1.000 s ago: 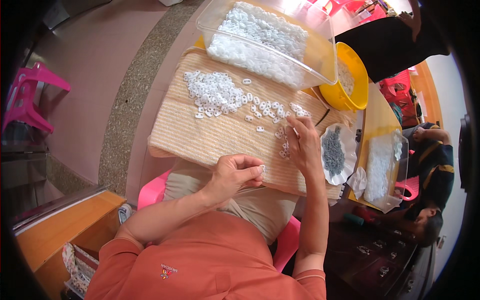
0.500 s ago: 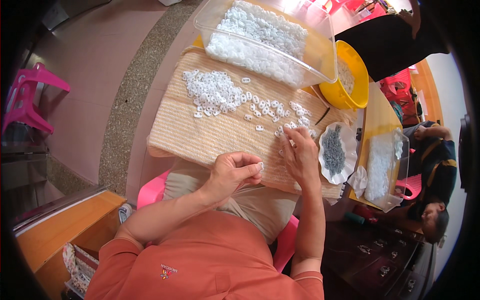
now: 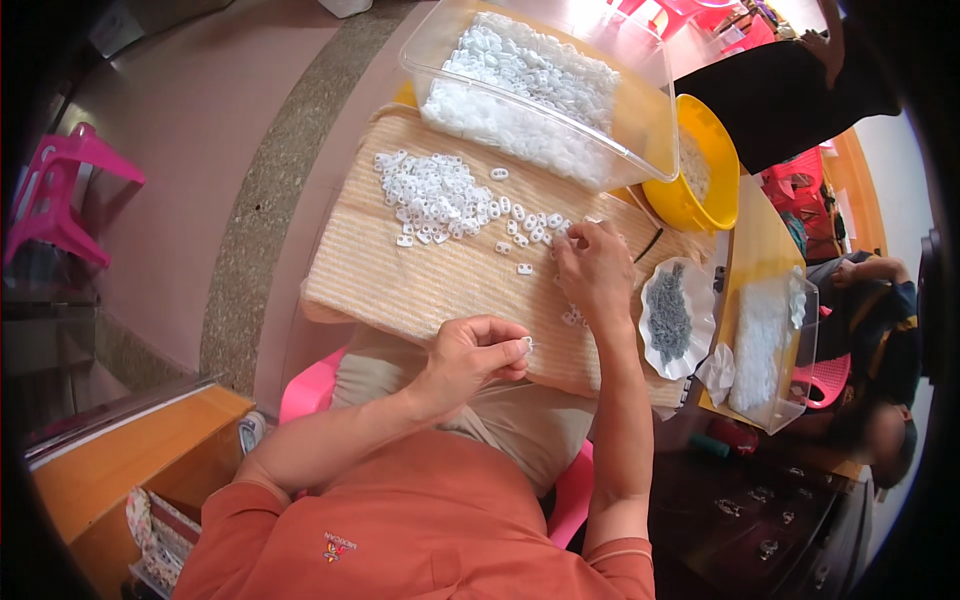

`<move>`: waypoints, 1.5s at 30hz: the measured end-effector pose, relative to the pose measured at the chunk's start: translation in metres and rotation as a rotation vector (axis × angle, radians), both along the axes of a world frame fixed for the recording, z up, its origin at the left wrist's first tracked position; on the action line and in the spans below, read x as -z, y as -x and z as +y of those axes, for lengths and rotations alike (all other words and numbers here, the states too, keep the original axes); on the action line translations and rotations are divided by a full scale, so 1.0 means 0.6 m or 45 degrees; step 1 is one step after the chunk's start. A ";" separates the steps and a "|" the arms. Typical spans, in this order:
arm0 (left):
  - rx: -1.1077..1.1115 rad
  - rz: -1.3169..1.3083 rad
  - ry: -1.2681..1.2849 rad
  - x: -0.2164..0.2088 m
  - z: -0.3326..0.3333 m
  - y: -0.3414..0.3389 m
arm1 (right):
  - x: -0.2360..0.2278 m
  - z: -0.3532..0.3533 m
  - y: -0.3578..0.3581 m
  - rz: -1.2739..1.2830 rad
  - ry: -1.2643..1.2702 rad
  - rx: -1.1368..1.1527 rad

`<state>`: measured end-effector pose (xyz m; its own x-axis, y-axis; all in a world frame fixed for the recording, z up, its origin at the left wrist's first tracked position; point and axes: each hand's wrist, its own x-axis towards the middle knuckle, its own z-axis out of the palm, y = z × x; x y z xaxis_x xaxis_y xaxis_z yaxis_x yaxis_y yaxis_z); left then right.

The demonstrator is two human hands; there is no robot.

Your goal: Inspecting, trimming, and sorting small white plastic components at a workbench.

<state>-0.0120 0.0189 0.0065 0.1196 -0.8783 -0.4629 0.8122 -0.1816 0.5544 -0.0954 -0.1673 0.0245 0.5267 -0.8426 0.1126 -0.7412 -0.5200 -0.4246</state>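
Observation:
My left hand (image 3: 474, 358) is closed near the front edge of a striped cloth-covered board (image 3: 395, 290). Thumb and forefinger pinch a small white plastic piece (image 3: 528, 345). Farther right, my right hand (image 3: 597, 270) reaches over the board with bent fingers down among loose white pieces. Its fingertips are drawn together, and anything between them is hidden. A heap of white two-holed oval pieces (image 3: 435, 198) lies at the board's far left, trailing toward my right hand. Right of that hand, a white scalloped dish (image 3: 650, 345) holds small grey parts (image 3: 668, 315).
Behind the board stands a clear bin (image 3: 540, 120) of white pieces, beside a yellow basin (image 3: 720, 150). A thin black tool (image 3: 649, 245) lies near the dish. Another clear bin (image 3: 770, 345) is at right, near a seated person (image 3: 865, 330). A pink stool (image 3: 75, 190) stands left.
My right hand has moved away from me, toward the far loose pieces. My left hand keeps its pinch on the white piece, and the whole view has shifted slightly.

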 end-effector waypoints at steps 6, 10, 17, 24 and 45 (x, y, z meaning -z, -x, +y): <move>-0.018 0.012 -0.013 -0.001 -0.002 -0.003 | -0.013 0.021 0.029 -0.335 -0.375 0.074; -0.032 0.011 0.025 0.001 -0.003 -0.003 | -0.001 0.037 0.070 -0.520 -0.510 0.023; -0.047 -0.017 0.028 0.004 -0.005 -0.002 | -0.009 0.085 0.125 -0.242 -0.246 -0.418; -0.037 -0.034 0.026 0.004 -0.003 0.000 | -0.038 0.115 0.109 -0.016 -0.121 -0.461; -0.023 -0.071 0.039 0.008 -0.003 0.000 | 0.019 0.106 0.149 -0.279 -0.537 -0.320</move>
<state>-0.0121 0.0171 0.0015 0.1606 -0.8892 -0.4283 0.7830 -0.1494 0.6038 -0.1850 -0.1037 0.0130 0.7200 -0.6895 -0.0781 -0.4862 -0.4209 -0.7658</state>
